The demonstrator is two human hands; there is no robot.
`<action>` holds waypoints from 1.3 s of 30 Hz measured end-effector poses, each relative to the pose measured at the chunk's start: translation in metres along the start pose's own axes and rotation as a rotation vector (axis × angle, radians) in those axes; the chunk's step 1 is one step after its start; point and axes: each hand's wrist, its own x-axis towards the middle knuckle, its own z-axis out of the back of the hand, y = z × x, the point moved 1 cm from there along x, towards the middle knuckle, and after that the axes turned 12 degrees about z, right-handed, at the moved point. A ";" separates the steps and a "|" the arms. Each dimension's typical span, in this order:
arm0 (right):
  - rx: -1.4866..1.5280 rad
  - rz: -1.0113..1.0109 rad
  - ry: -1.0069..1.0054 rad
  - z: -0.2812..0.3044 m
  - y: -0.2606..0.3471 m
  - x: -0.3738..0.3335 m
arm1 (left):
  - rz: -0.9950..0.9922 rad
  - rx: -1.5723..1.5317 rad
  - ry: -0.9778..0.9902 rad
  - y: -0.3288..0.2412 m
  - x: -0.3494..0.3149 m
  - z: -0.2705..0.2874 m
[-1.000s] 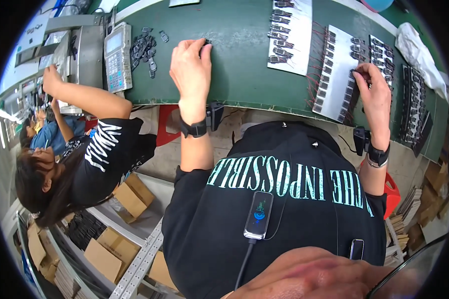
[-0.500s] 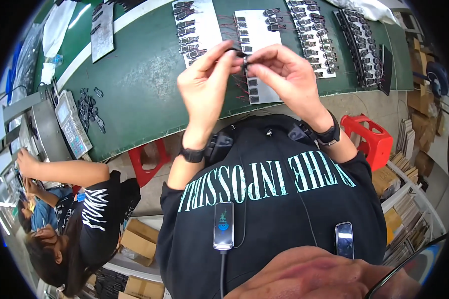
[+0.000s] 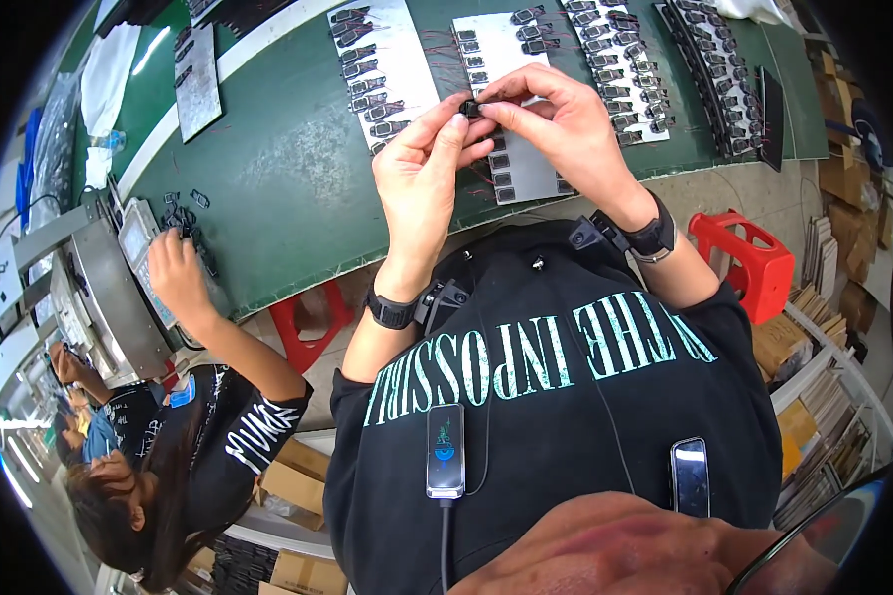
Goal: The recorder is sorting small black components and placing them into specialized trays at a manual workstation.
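Between my fingertips is a small black rectangular part, partly covered by them. My left hand pinches it from the left, thumb and forefinger closed. From the other side my right hand grips it between thumb and fingers. Both hands are held over a pale board lined with small black rectangular parts, some with thin red wires. Left of it lies another white board with similar black wired parts along its edge. A third loaded board lies to the right.
The boards lie on a green worktable. A dark tray of parts is at the far right. Left, a co-worker's hand reaches over a grey machine near loose black parts. A red stool stands right.
My hands have drawn closer together, the black part now pinched between both. The co-worker's arm has swung toward the loose parts on the table.
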 end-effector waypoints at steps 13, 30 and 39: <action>0.166 -0.116 0.100 0.009 0.006 0.002 | -0.046 0.095 0.024 0.001 -0.005 -0.003; -0.429 -0.045 0.075 0.062 -0.009 0.008 | -0.208 0.305 -0.051 -0.012 -0.019 -0.008; -0.857 0.346 0.000 0.045 -0.010 0.015 | -0.134 0.335 -0.079 0.007 -0.035 0.015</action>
